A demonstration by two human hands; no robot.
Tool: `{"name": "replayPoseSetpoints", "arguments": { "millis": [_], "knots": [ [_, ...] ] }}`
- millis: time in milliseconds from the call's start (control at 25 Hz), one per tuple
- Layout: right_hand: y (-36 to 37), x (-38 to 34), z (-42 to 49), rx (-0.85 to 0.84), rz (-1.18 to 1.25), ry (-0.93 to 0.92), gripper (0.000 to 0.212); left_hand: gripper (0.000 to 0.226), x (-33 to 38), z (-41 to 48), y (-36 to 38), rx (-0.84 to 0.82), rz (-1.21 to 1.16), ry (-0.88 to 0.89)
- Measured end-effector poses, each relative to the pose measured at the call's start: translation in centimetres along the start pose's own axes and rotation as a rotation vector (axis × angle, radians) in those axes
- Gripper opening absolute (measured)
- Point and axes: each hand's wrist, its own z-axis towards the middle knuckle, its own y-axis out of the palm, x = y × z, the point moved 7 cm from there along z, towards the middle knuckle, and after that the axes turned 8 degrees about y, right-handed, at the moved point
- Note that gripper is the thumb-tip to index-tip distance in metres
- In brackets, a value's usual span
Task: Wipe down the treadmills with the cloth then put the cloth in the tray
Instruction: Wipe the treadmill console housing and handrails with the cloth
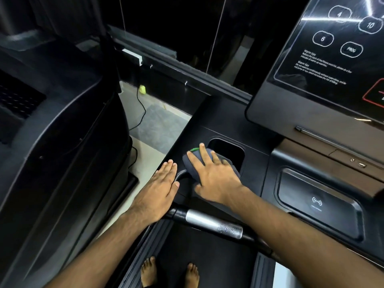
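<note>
On treadmill console (207,125), L side: right grip (214,177) flat on cloth (190,170).
Fingers spread, pressing, not clenching; grey cloth w/ green edge sits at tray (226,146) rim. Left grip (164,188) released, flat on console just beside.

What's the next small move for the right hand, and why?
Probably sweep the cloth rightward over the console deck, toward the tray. The right hand presses flat on the cloth at the left rim of the cup recess, fingers straight. The left hand rests flat on the console deck's edge and holds nothing.
</note>
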Motion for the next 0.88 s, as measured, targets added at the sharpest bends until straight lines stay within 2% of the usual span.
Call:
{"name": "replayPoseSetpoints", "arguments": {
  "millis": [80, 200, 280, 400, 480, 600, 720, 800, 880],
  "knots": [
    [0.4, 2.1, -2.6, 0.016, -0.089, -0.034, 0.096, 0.057, 0.0, 0.0, -0.1, -0.002, 0.009, 0.006],
    [0.5, 5.9, -5.7, -0.063, -0.223, -0.106, 0.094, 0.057, 0.2, 0.2, -0.3, -0.011, 0.002, 0.018],
    [0.7, 8.0, -6.7, -0.101, -0.253, -0.052, 0.095, 0.057, 0.2, 0.5, -0.4, -0.015, -0.017, 0.033],
    [1.0, 11.9, -7.6, -0.091, -0.101, 0.307, 0.086, 0.057, 0.4, 1.2, -0.2, -0.039, -0.024, 0.08],
    [0.3, 12.9, -7.0, -0.064, 0.09, 0.454, 0.079, 0.057, 0.7, 1.8, -0.2, -0.041, -0.019, 0.104],
    [-2.4, 11.9, -5.0, 0.134, 0.38, 0.477, 0.069, 0.055, 1.6, 2.8, -0.8, -0.037, -0.026, 0.132],
    [-5.1, 9.5, -2.5, 0.328, 0.533, 0.426, 0.062, 0.054, 1.5, 4.7, -1.5, -0.007, -0.061, 0.113],
    [-5.7, 8.2, -0.8, 0.366, 0.565, 0.452, 0.058, 0.054, 0.6, 6.2, -1.9, 0.012, -0.074, 0.069],
    [-4.9, 7.2, 0.5, 0.318, 0.514, 0.536, 0.061, 0.053, 0.0, 7.4, -1.9, 0.013, -0.084, 0.032]
  ]
}}
